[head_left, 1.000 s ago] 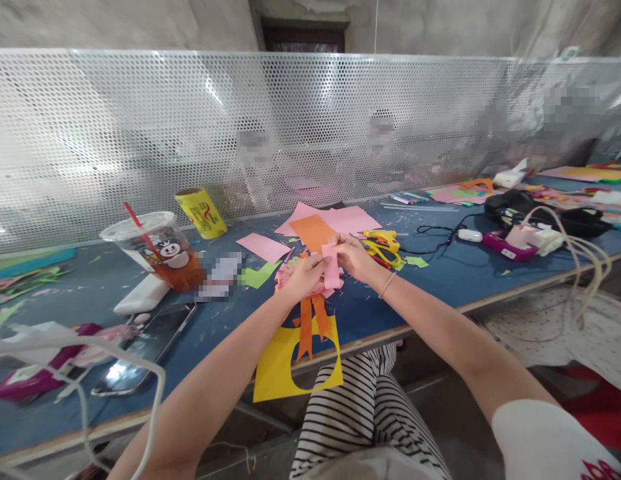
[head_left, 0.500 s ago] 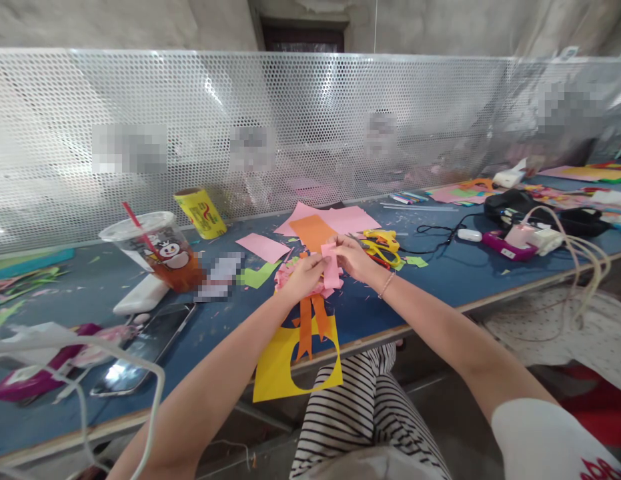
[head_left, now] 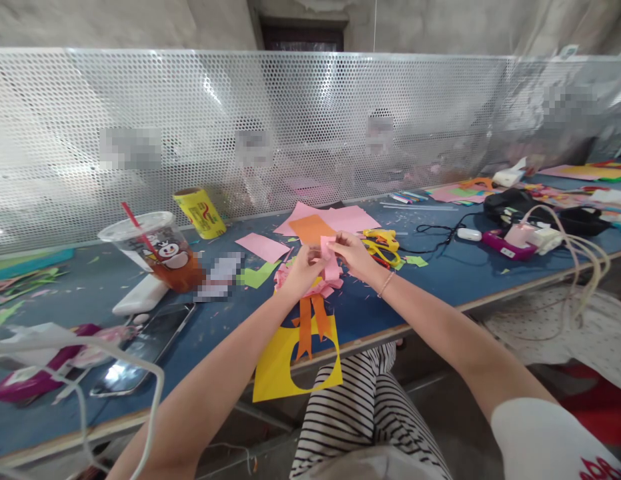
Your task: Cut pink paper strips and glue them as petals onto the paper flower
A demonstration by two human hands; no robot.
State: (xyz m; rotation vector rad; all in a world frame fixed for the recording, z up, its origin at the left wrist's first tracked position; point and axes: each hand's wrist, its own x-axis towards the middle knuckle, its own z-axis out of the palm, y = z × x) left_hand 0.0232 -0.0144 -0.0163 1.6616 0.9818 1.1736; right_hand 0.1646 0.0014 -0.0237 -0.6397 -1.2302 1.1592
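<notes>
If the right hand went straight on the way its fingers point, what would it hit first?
First the pink strip that the right hand pinches, then probably the left hand, though depth is unclear.

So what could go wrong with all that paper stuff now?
The thin pink strip between the left hand and right hand might tear if pulled hard. The yellow sheet hangs over the table's edge, so it could slip off. The drink might tip and wet the phone.

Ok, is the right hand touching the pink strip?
Touching: the head view shows the right hand with its fingertips pinching the pink strip near its top.
</notes>
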